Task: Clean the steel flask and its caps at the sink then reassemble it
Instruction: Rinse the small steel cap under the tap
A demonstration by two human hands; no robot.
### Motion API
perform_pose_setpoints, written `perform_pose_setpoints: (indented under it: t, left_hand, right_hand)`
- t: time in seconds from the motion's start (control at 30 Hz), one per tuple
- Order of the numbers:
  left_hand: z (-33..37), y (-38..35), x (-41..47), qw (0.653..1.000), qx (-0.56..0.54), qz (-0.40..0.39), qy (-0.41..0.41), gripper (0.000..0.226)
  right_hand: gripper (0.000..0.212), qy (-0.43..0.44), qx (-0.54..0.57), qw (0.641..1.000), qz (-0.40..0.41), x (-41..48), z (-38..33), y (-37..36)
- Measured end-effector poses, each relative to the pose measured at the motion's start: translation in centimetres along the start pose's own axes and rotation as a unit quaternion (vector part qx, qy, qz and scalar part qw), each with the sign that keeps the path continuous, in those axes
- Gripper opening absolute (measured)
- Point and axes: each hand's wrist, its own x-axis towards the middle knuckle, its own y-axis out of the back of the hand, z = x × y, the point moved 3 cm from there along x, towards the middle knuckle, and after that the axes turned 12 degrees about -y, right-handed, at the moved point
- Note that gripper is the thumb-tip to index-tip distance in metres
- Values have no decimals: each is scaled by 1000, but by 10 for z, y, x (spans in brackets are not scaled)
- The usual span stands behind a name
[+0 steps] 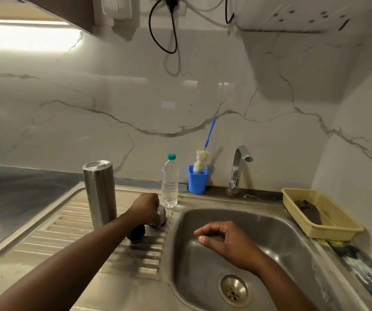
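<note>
The steel flask (100,192) stands bottom-up on the ribbed draining board (72,234), left of the sink basin (270,225). My left hand (145,208) grips a steel outer cap (161,215) that rests on the board beside the basin. A black inner cap (136,234) lies on the board just under my left wrist. My right hand (222,237) hovers over the basin, fingers loosely curled, holding nothing.
A clear plastic water bottle (170,182) stands behind the caps. A blue cup (198,179) holds a bottle brush (201,161). The tap (239,167) is at the back; no water runs. A yellow basket (322,212) sits right of the basin.
</note>
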Motion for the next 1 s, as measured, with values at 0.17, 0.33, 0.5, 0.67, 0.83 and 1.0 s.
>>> perform_pose_setpoints:
  t: [0.17,0.33,0.5,0.67,0.83,1.0]
  left_hand:
    - [1,2,-6,999,-22,28,-22,68]
    - [9,29,-40,991,-61,105,-50,68]
    - [25,68,-99,962,-51,247,-102,56]
    - [5,93,-142,899,-75,423,-84,40]
    - [-43,89,-148,855,-143,498,39,75]
    - [-73,71,-130,889,-248,370,104,113]
  right_hand:
    - [15,4,1,1000,0,-4,-6,5]
    - [16,9,-11,1000,-3,-5,-14,6]
    - [16,22,-8,1000,-21,-2,-25,-5]
    - [16,35,-13,999,-39,2,-36,-16]
    - [18,46,-27,997,-50,3,-44,-20]
    - [18,42,-35,997,-49,2,-48,-18]
